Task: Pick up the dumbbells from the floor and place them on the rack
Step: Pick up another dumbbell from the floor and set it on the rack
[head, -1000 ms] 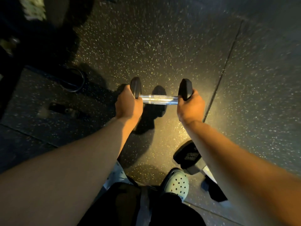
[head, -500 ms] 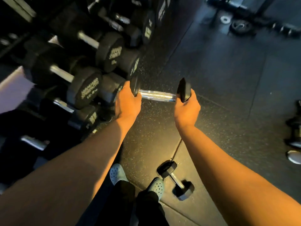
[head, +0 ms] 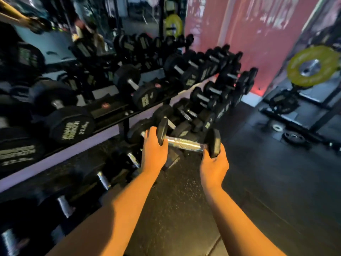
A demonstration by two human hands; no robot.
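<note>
A small black dumbbell (head: pixel 186 142) with a shiny knurled handle hangs in the air, held level in front of me. My left hand (head: pixel 153 151) grips its left head and my right hand (head: pixel 214 161) cups its right head from below. It is held just in front of the lower tier of the dumbbell rack (head: pixel 114 115), which runs from the near left to the far middle. The rack holds several black dumbbells on its tiers.
A large 22.5 kg dumbbell (head: pixel 72 126) sits on the rack's upper tier at left. Dark rubber floor (head: pixel 267 191) spreads to the right. A yellow weight plate (head: pixel 311 65) hangs on a frame at far right, with small plates (head: pixel 293 137) on the floor below. A red wall stands behind.
My view has swung up from the floor to the rack. Both hands have carried the dumbbell up and toward the rack's lower tier. The second dumbbell on the floor has left the view.
</note>
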